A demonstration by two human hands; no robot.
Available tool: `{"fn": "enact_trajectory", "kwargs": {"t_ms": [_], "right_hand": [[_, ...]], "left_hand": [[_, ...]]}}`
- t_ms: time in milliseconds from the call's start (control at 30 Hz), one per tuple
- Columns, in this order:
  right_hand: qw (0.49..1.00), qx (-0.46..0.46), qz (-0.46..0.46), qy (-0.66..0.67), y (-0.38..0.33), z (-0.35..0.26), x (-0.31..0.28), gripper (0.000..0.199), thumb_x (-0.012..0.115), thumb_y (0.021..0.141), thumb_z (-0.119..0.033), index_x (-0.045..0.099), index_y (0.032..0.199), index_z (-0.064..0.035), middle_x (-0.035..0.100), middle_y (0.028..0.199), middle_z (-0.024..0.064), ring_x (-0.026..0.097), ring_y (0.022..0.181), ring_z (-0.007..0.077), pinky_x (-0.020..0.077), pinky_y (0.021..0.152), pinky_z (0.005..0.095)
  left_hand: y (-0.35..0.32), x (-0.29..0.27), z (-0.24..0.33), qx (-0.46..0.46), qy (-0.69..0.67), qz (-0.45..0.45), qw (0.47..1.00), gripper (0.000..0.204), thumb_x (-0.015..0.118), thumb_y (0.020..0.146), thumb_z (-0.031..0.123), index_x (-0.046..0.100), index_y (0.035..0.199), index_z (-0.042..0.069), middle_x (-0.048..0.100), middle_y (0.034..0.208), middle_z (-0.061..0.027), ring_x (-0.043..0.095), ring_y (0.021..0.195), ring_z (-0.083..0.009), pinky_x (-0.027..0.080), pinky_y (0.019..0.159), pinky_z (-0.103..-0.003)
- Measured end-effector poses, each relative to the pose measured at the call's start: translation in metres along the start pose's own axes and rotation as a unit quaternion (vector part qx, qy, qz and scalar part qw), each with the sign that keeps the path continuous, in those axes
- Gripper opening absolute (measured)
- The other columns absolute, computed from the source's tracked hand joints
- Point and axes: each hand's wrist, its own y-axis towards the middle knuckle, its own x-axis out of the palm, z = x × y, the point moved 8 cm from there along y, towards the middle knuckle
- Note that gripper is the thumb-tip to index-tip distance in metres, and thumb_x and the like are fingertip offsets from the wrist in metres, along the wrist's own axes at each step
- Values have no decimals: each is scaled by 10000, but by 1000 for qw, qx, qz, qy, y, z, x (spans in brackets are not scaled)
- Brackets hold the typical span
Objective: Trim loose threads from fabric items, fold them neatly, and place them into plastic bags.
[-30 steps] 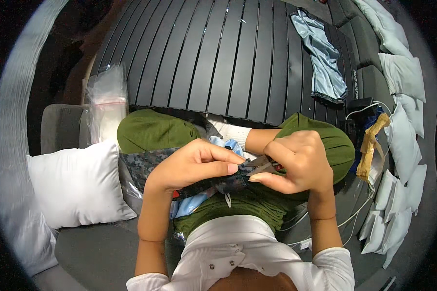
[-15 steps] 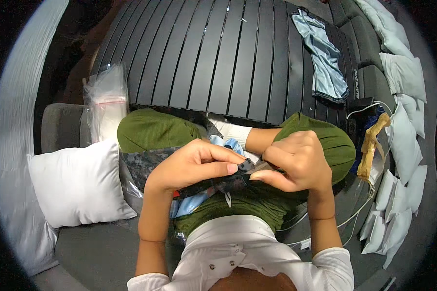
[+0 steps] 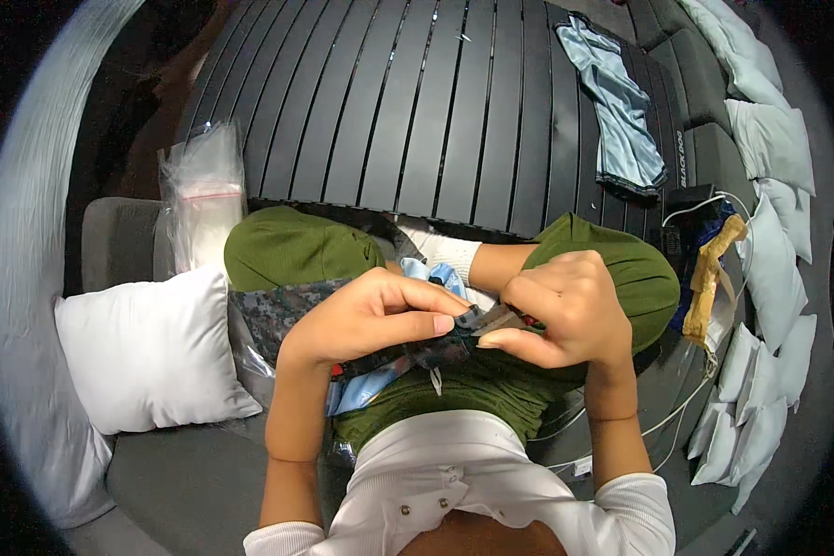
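Observation:
A dark grey camouflage cloth (image 3: 292, 320) with light blue fabric (image 3: 371, 385) lies bunched across my lap. My left hand (image 3: 371, 320) pinches a folded edge of this cloth between thumb and index finger. Just beside it, my right hand (image 3: 570, 306) is closed with the thumb below the curled fingers, gripping a flat grey-brown strip (image 3: 499, 320). The strip meets the dark edge between the two hands; whether they are joined is too small to tell. A bit of red shows by the right fingers.
Ahead stands a black slatted table (image 3: 389, 111) with a pale blue dark-edged cloth (image 3: 612, 111) on it. A white pillow (image 3: 153, 347) and clear plastic bags (image 3: 208, 199) are at left. At right are a yellow cloth (image 3: 709, 283), white cables and several pillows (image 3: 774, 246).
Both hands stay almost in place. The strip between them has tilted slightly, and a bit of red now shows near my right fingers.

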Motion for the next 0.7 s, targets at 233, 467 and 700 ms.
{"fn": "enact_trajectory", "kwargs": {"t_ms": [233,467,700], "right_hand": [[1000,-6,28,7,1,-1,-3,356,709,640,-356,493,595,-76,454,470,27,468,401,217,337,391,296],[1000,-8,-2,2,0,-4,-1,354,704,643,-363,500,605,-76,462,476,26,474,404,217,342,393,295],[1000,-14,19,11,1,-5,-2,374,682,666,-379,476,575,-81,442,457,28,467,386,214,347,377,299]], "left_hand": [[0,3,3,18,0,-9,1000,209,554,781,37,608,952,-70,612,990,-171,570,906,-193,419,832,-305],[-1,5,8,88,-10,-34,995,205,550,834,67,602,997,-46,625,974,-83,547,828,-73,437,719,-203],[-1,5,9,61,-6,-36,997,215,549,798,76,607,938,-76,606,997,-170,567,916,-202,418,831,-307]]}}
